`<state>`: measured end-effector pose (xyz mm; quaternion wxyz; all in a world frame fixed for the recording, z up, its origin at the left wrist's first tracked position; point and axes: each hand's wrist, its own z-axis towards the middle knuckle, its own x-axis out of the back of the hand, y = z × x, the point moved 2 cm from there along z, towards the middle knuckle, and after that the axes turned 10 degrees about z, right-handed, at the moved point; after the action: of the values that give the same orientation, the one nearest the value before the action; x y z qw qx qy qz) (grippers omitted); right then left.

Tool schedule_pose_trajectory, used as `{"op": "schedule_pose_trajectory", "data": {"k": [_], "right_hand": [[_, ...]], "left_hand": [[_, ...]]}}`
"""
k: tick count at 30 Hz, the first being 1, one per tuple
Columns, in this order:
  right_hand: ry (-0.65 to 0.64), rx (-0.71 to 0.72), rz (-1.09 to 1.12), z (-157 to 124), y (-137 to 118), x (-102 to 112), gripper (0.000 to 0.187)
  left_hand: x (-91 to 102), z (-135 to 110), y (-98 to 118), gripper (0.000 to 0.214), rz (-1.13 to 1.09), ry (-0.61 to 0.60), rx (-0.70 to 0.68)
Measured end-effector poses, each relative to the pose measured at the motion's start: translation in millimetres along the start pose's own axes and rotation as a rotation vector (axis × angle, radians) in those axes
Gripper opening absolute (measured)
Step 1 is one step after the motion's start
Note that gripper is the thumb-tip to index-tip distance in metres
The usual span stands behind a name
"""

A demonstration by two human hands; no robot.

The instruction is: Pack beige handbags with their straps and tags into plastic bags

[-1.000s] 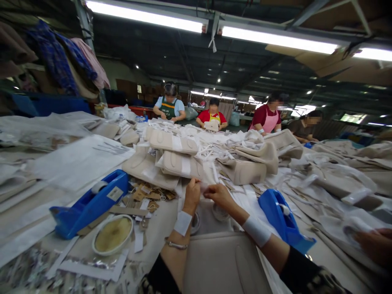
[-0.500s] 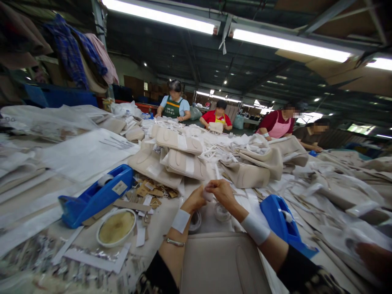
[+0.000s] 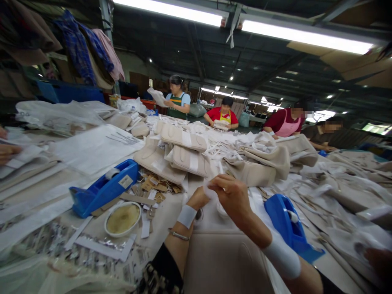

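Note:
My left hand (image 3: 199, 197) and my right hand (image 3: 232, 192) meet over the table, fingers closed on a curved, translucent whitish piece (image 3: 211, 192) that looks like tape. The left fingers are partly hidden behind it; the right thumb and forefinger pinch its upper edge. Directly below my wrists lies a flat beige bag (image 3: 225, 261) with a stitched edge. Just beyond it, partly covered by my hands, are two round items like tape rolls, one of them a pale roll (image 3: 221, 209). White bands wrap both my wrists.
Blue tape dispensers stand left (image 3: 105, 188) and right (image 3: 290, 226). Beside the left one are a white-rimmed bowl (image 3: 123, 219) and cardboard tags (image 3: 153, 185). Beige bags (image 3: 190, 159) are piled ahead. Several co-workers sit or stand around; another person's hand (image 3: 9, 151) shows at far left.
My right hand has risen slightly and turned, showing more of the whitish piece. Across the table, a co-worker in a green apron now holds up a pale item. A hand has appeared at far left.

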<state>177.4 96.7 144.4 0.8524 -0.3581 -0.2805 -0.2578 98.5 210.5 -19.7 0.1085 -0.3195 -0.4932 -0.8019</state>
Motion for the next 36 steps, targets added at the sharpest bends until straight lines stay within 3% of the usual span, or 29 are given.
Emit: {"op": "schedule_pose_trajectory", "data": {"k": [4, 7, 12, 18, 24, 29, 36], "right_hand": [[0.031, 0.243, 0.049, -43, -35, 12, 0.02], [-0.003, 0.352, 0.053, -83, -46, 7, 0.024], [-0.061, 0.512, -0.005, -139, -34, -15, 0.03], [-0.048, 0.536, -0.101, -182, -9, -28, 0.034], [0.019, 0.503, -0.124, -207, -2, -37, 0.033], [0.092, 0.534, -0.147, -209, -4, -37, 0.03], [0.152, 0.528, -0.161, -216, -1, -40, 0.027]], "left_hand": [[2.6, -1, 2, 0.022, 0.027, -0.106, 0.047], [5.6, -3, 8, 0.021, 0.066, -0.167, 0.091], [8.1, -9, 31, 0.022, 0.265, -0.226, 0.135], [-7.3, -19, 47, 0.023, 0.53, -0.217, 0.141], [-5.0, -16, 57, 0.023, 0.623, -0.135, 0.12], [9.2, -13, 75, 0.022, 0.612, 0.008, 0.082], [12.1, -12, 83, 0.021, 0.506, 0.06, 0.023]]}}
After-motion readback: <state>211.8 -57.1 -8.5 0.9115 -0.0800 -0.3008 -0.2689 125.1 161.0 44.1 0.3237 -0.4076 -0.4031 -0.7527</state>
